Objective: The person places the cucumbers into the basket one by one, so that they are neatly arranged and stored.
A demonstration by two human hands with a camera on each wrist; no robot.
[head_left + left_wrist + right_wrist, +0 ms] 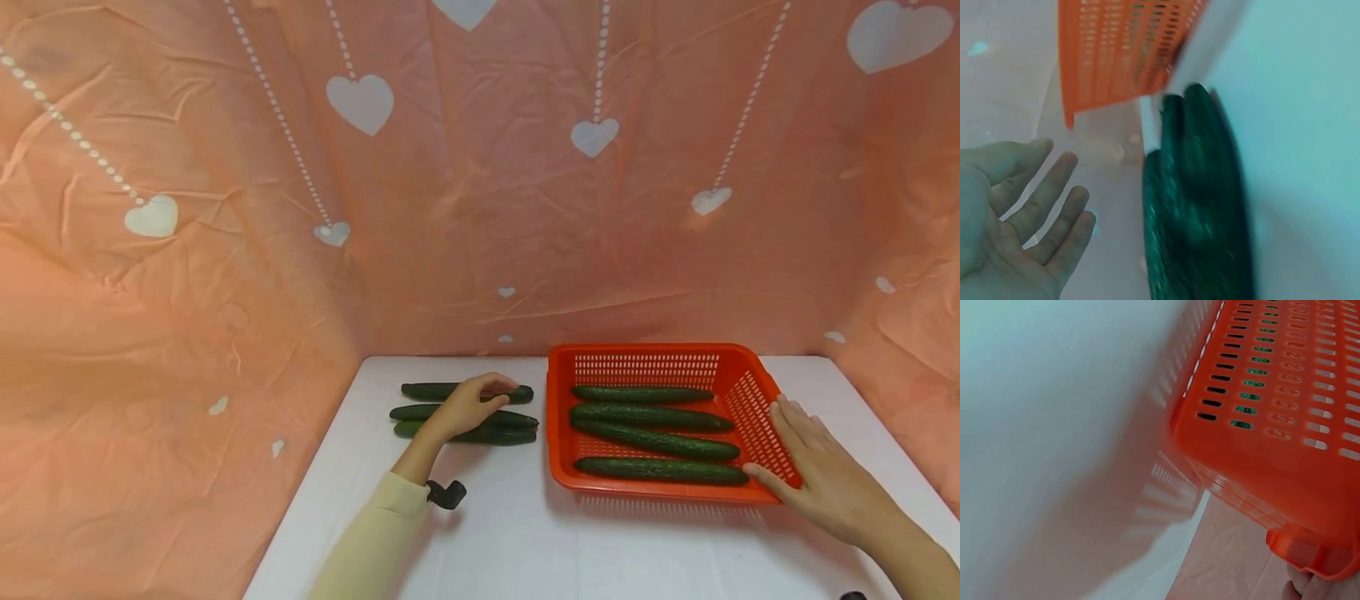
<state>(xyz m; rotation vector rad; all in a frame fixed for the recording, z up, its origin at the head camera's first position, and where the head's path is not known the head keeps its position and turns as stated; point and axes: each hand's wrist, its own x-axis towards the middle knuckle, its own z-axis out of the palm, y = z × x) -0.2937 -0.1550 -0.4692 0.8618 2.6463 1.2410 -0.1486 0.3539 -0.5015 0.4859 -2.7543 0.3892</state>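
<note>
My left hand (465,406) is over three green cucumbers on the table, its fingers loosely bent and nothing in its grasp. These are a back cucumber (422,391), a middle cucumber (411,412) and a front cucumber (510,437), each partly covered by the hand or wrist in the head view. In the left wrist view the hand (1029,219) appears beside the cucumbers (1200,200), palm and fingers showing. Straight fingers of my right hand (832,479) rest along the right rim of the orange basket (553,417). Inside it several cucumbers (652,417) lie side by side.
A white table (517,542) carries the basket, which stands right of the loose cucumbers. Behind and at both sides hangs a peach cloth (465,208) printed with white hearts. A black band (447,494) is on my left wrist.
</note>
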